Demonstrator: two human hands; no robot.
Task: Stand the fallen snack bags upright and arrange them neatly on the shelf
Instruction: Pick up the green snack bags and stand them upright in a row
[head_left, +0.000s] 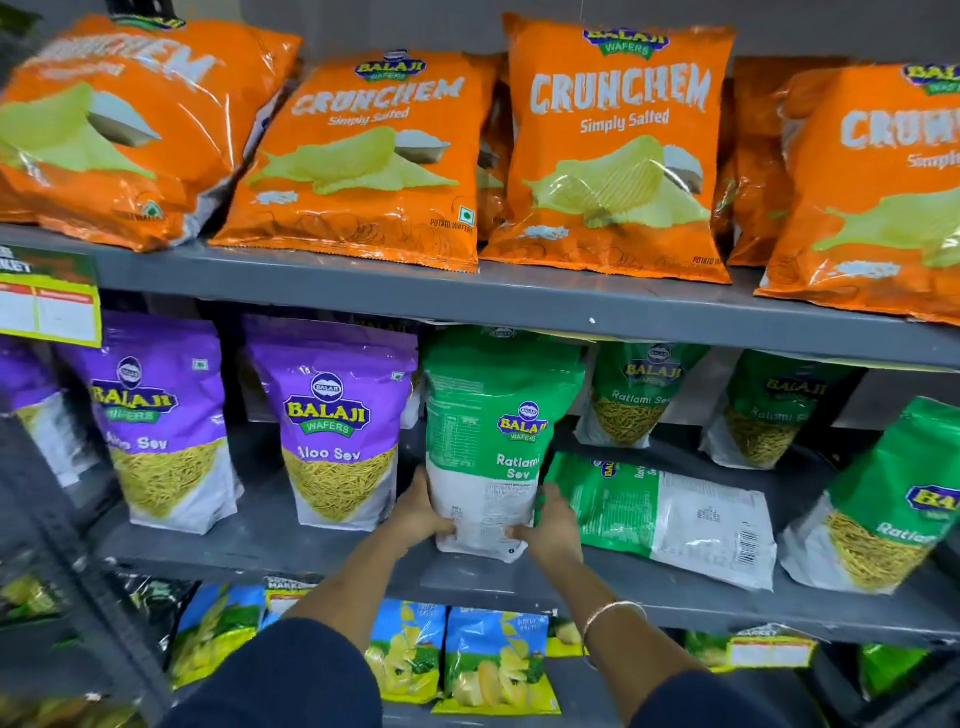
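Observation:
A green and white Ratlami Sev bag stands upright on the grey middle shelf, its back panel facing me. My left hand grips its lower left edge and my right hand grips its lower right edge. Just to the right, a second green Ratlami Sev bag lies flat on its side, back up. Further back stand two upright green bags, and another green bag leans at the far right.
Two purple Aloo Sev bags stand upright left of my hands. Orange Crunchem bags lean along the shelf above. Blue and yellow chip bags fill the shelf below. A price tag hangs at the upper left.

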